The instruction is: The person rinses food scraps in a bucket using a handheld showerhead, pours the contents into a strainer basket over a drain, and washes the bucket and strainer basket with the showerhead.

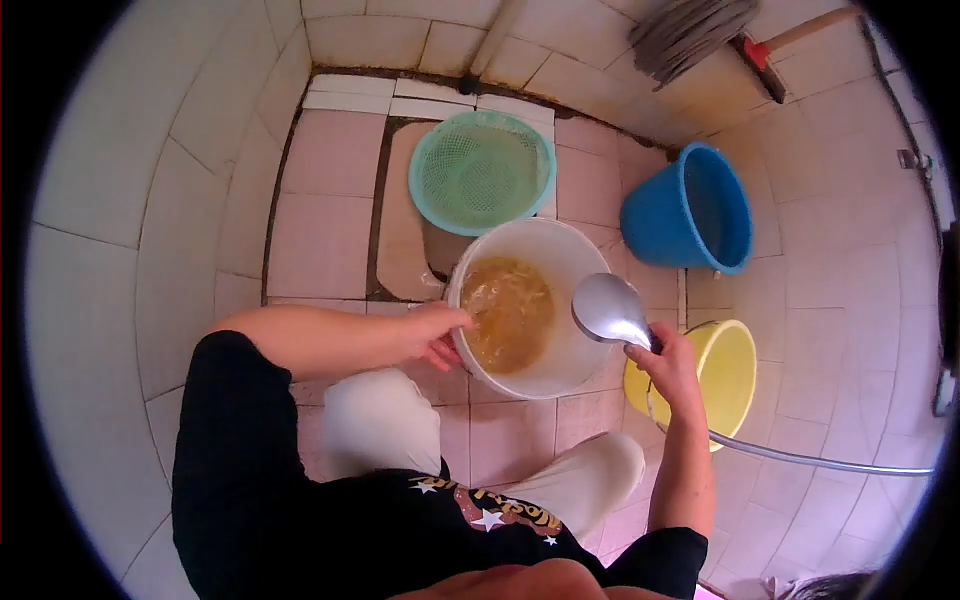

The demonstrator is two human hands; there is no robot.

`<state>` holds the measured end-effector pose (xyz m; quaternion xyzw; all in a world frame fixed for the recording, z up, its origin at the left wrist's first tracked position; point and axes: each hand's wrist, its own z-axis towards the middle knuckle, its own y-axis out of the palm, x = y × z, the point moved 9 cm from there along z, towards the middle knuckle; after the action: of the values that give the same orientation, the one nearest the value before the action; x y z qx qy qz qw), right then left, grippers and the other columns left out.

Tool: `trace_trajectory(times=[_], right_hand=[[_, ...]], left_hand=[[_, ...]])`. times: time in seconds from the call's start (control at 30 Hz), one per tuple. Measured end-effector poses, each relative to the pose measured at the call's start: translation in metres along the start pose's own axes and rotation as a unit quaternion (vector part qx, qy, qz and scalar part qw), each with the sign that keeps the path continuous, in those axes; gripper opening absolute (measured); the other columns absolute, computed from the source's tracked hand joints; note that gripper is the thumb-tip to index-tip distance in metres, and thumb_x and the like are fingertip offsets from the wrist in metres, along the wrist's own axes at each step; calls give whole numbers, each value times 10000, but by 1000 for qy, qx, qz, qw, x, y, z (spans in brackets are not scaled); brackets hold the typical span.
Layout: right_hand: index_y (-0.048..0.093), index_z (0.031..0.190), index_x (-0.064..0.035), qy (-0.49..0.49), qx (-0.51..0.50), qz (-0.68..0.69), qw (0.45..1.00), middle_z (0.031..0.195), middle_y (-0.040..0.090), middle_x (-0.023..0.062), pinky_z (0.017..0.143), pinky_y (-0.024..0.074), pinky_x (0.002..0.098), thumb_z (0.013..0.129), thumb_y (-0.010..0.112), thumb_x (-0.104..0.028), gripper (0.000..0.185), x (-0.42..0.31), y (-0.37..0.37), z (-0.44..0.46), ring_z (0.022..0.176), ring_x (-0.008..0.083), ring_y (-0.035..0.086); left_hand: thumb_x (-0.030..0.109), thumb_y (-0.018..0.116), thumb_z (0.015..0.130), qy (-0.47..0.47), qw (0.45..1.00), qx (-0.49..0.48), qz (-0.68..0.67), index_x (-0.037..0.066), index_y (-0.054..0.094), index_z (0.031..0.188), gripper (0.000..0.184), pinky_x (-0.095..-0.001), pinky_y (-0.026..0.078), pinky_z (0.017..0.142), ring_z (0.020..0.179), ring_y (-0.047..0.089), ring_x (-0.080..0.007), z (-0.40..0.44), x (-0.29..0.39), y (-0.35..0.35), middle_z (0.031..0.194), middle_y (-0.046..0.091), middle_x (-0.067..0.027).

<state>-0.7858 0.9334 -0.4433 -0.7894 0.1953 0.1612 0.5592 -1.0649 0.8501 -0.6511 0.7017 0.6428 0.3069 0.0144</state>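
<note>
A white bucket [585, 255] stands tilted on the tiled floor, with cloudy yellow-brown water and pale bits [510, 315] inside. My left hand [437, 335] grips the bucket's left rim, fingers on the outer wall. In my right hand [668, 365] is the handle of a silver shower head [610, 308], held over the bucket's right rim. Its metal hose [820, 460] runs off to the right. A green mesh basket [482, 172] sits just beyond the bucket.
A blue bucket [665, 215] is at the back right, and a yellow bucket [735, 385] is right of my right hand. A mop head [690, 35] and a red-and-wood tool [765, 60] rest by the back wall. Tiled walls [150, 200] enclose the floor.
</note>
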Motion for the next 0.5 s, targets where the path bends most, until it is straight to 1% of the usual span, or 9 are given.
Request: trace_trajectory(times=[0.03, 0.1, 0.13, 0.17, 0.2, 0.27, 0.33, 0.4, 0.5], right_hand=[[611, 894, 37, -1, 5, 0, 1000, 679, 590, 154, 617, 452, 337, 690, 727, -200, 334, -3, -2, 1, 619, 231, 561], [615, 936, 49, -15, 5, 13, 1000, 697, 595, 71, 586, 447, 270, 709, 713, -153, 320, -12, -3, 6, 615, 136, 547], [615, 936, 49, -20, 11, 16, 1000, 697, 595, 71, 586, 447, 270, 709, 713, -153, 320, -17, -4, 8, 615, 136, 547], [621, 925, 41, -38, 23, 3, 999, 713, 607, 130, 611, 457, 316, 701, 715, -201, 342, -24, -6, 9, 633, 206, 574], [627, 913, 32, -52, 33, -9, 998, 728, 618, 188, 635, 467, 362, 694, 717, -248, 367, -30, -6, 9, 651, 277, 600], [633, 913, 30, -76, 30, -20, 996, 744, 625, 195, 645, 471, 370, 693, 716, -254, 370, -41, -4, 16, 670, 293, 609], [644, 913, 25, -118, 21, -29, 992, 780, 635, 207, 659, 476, 386, 697, 710, -267, 370, -44, 0, 23, 713, 320, 623], [641, 890, 24, -163, 36, -16, 986, 767, 633, 191, 640, 472, 377, 705, 709, -255, 342, -55, -2, 25, 697, 303, 617], [632, 866, 24, -144, 21, -3, 989, 709, 614, 146, 604, 466, 323, 720, 704, -228, 300, -72, -11, 34, 656, 225, 607]], left_hand=[[294, 589, 781, 1, 1000, 10, -29, 76, 521, 1112, 402, -461, 554, 629, 759, 617, -298, -4, 6, -7, 1006, 560, -169], [295, 587, 782, 23, 999, 15, -37, 76, 506, 1099, 394, -482, 554, 636, 742, 612, -296, -8, 12, -15, 992, 552, -163], [296, 585, 782, 43, 998, 21, -48, 76, 491, 1086, 387, -503, 553, 643, 726, 607, -294, -11, 18, -18, 977, 544, -158], [317, 598, 769, 55, 997, 44, -45, 102, 465, 1078, 399, -441, 544, 587, 706, 598, -262, -14, 19, -24, 916, 539, -120], [317, 598, 769, 58, 997, 45, -38, 102, 465, 1078, 399, -441, 544, 587, 706, 598, -262, -12, 18, -36, 916, 539, -120], [341, 612, 751, 36, 996, 33, -77, 144, 459, 1097, 426, -355, 502, 521, 690, 593, -230, -3, 9, -61, 904, 548, -92], [351, 655, 733, 117, 978, 147, -89, 131, 501, 926, 331, -347, 446, 480, 644, 577, -197, -40, 26, -78, 752, 526, -69], [368, 661, 723, 177, 957, 203, -110, 130, 531, 900, 324, -324, 436, 475, 624, 561, -181, -67, 31, -89, 770, 543, -54], [376, 638, 732, 186, 942, 239, -147, 124, 557, 912, 320, -317, 451, 500, 622, 549, -168, -64, 22, -150, 806, 566, -43]])
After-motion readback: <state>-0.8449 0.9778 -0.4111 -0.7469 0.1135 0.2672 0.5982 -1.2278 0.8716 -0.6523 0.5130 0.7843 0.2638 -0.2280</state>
